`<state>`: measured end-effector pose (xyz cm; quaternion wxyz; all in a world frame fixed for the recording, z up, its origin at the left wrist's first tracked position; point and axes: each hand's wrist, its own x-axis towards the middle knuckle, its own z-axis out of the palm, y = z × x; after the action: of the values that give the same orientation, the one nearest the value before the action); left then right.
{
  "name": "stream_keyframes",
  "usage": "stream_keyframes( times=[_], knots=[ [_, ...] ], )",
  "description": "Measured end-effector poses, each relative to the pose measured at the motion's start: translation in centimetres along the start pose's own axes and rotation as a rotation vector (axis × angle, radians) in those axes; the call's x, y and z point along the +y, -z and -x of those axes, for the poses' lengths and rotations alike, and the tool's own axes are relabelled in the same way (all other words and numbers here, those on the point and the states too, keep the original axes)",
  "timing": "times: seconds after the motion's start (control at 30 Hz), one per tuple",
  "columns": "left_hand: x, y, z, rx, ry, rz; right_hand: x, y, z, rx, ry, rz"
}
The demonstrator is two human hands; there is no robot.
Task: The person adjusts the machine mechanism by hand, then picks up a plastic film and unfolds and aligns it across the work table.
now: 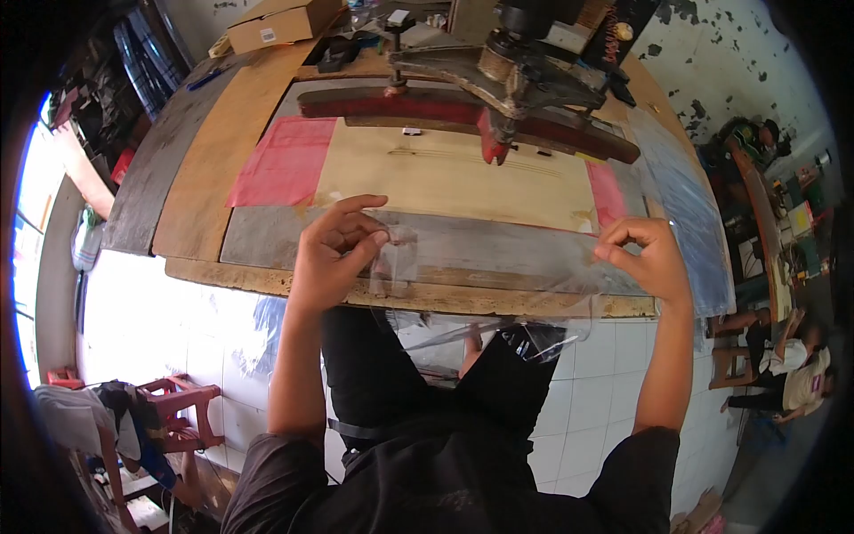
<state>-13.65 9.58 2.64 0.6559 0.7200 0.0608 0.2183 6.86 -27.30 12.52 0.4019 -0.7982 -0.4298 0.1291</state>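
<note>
Between my two hands a thin clear plastic sheet [398,265] is stretched, its lower part drooping past the table's front edge. My left hand [342,245] pinches its left end between thumb and forefinger, the other fingers loosely curled. At the right end my right hand [648,256] is closed in a similar pinch near the sheet's corner. Just beyond the hands lies a cream-coloured sheet [445,173] on a grey plate, with pink strips [283,165] at its ends. Above that hangs a machine's long red bar [382,102].
More clear plastic sheets [689,209] lie along the table's right side. A cardboard box [283,25] and a blue pen [205,80] are at the back left. The machine head [511,67] overhangs the table's middle. Other people sit at far right and lower left, by a red stool [182,409].
</note>
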Motion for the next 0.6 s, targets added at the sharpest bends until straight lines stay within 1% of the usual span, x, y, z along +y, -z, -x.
stream_keyframes(
  times=[0.07,0.17,0.27,0.37,0.6],
  knots=[
    [-0.1,0.3,0.0,-0.002,-0.015,-0.022,-0.9,-0.1,0.1,0.059,-0.097,-0.033],
    [-0.2,0.1,-0.1,0.012,-0.035,-0.015,-1.7,-0.1,0.2,0.114,-0.112,-0.024],
    [-0.5,0.2,-0.1,0.022,-0.075,-0.052,-2.0,-0.3,0.4,0.172,-0.113,-0.018],
    [-0.3,0.3,0.0,0.057,-0.029,-0.033,-2.4,-0.4,0.7,0.199,-0.101,-0.006],
    [-0.5,0.3,0.0,0.049,-0.051,-0.011,-2.3,-0.6,1.3,0.19,-0.052,0.015]
  ],
)
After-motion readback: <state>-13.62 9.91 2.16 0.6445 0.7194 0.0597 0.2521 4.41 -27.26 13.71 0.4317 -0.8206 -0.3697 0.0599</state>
